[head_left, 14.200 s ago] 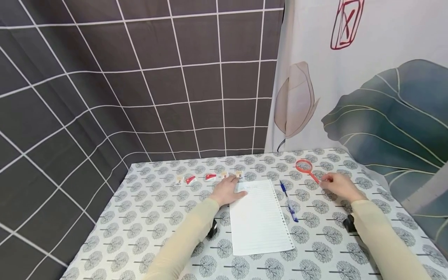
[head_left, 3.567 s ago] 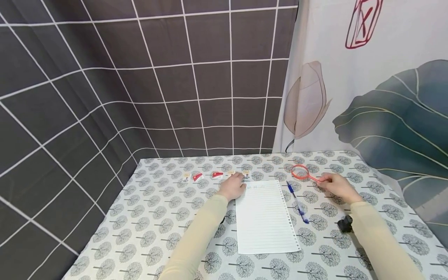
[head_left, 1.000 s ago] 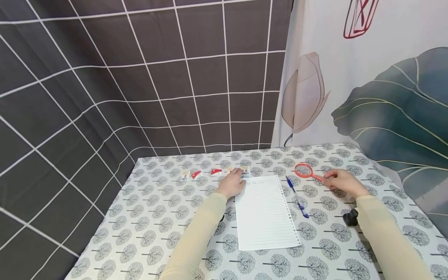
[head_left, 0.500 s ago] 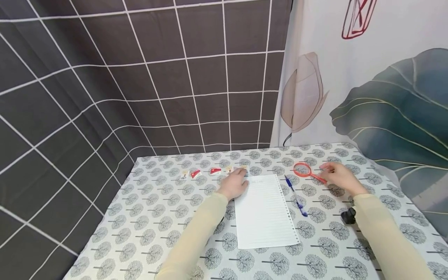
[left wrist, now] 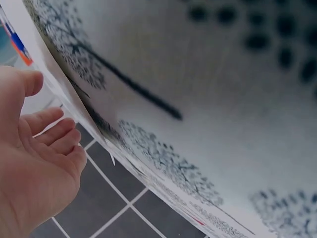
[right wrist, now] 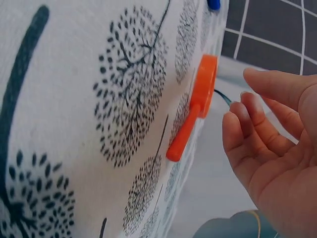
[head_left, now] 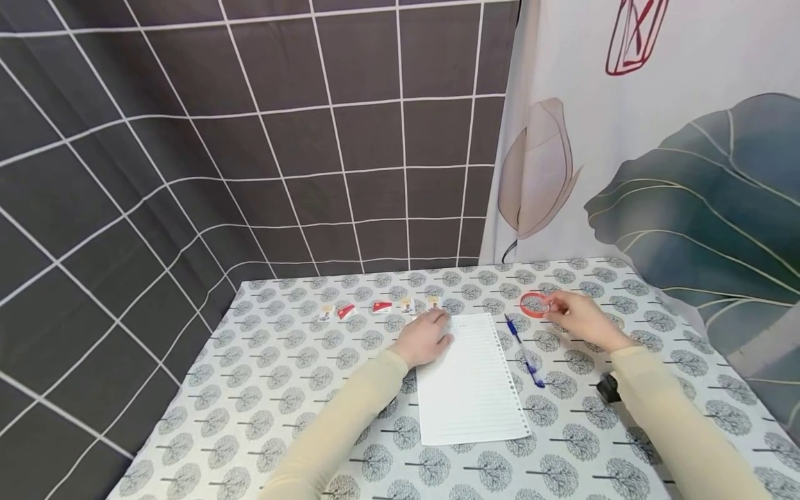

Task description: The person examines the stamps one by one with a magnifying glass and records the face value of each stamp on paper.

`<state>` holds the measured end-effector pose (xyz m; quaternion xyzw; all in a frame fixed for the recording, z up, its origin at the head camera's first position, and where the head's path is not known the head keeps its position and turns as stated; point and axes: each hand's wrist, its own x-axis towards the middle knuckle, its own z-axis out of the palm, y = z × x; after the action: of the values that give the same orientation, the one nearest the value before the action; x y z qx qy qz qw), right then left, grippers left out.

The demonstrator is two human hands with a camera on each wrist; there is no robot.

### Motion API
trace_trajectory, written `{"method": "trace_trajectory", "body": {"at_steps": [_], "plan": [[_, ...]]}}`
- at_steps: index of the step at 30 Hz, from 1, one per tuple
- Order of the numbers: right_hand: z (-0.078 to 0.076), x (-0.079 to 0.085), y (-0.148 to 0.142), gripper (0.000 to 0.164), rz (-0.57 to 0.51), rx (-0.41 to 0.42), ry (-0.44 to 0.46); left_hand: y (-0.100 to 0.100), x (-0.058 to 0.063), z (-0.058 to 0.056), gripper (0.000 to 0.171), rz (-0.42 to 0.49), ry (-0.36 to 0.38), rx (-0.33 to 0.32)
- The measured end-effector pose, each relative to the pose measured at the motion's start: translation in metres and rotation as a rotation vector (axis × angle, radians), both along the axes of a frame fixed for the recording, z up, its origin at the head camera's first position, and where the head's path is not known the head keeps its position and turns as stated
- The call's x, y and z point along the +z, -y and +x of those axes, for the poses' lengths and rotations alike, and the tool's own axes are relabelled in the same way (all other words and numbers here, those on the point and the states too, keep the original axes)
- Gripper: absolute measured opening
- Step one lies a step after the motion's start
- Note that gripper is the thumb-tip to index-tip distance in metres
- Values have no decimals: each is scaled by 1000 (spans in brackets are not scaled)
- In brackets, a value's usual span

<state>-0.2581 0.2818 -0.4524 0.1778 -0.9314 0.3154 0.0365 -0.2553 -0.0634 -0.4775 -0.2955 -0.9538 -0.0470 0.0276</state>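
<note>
A red-orange magnifying glass (head_left: 523,310) lies on the table at the right. Over its handle hovers my right hand (head_left: 581,321), fingers loosely bent. In the right wrist view a gap shows between those fingers and the magnifying glass (right wrist: 184,133), so nothing is held. My left hand (head_left: 423,339) rests at the upper left edge of a lined, hole-punched sheet of paper (head_left: 471,392). Faint writing runs along the sheet's top. The left wrist view shows the left hand (left wrist: 42,168) with relaxed fingers and nothing in them. Between paper and right hand lies a blue pen (head_left: 525,353).
Several small cards or stickers form a row near the table's back, among them a red-and-white one (head_left: 382,306) and a yellowish one (head_left: 434,303). The tree-print tablecloth (head_left: 275,389) covers the table. A dark grid curtain (head_left: 369,139) hangs behind.
My right hand has let go of the magnifying glass handle, lifted slightly and shifted left towards the lens. My left hand has slid a little right and nearer, uncovering the cards behind it.
</note>
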Motion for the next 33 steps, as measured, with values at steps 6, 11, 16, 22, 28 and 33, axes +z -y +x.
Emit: {"method": "trace_trajectory", "body": {"at_steps": [6, 11, 16, 22, 28, 33], "plan": [[0, -5, 11, 28, 11, 56, -12, 3, 0, 6, 55, -28, -17, -20], [-1, -12, 17, 31, 40, 100, -10, 8, -1, 13, 53, -21, -12, -24], [-3, -16, 24, 31, 99, 151, -46, 9, -1, 24, 55, -34, -1, -35], [-3, -16, 31, 34, 131, 198, -27, 8, 1, 34, 56, -40, 10, -42], [-3, -16, 37, 34, 147, 242, -19, 11, 0, 37, 57, -31, 22, -28], [-4, -16, 42, 34, 173, 251, -18, 16, 0, 38, 59, -26, 39, 5]]}}
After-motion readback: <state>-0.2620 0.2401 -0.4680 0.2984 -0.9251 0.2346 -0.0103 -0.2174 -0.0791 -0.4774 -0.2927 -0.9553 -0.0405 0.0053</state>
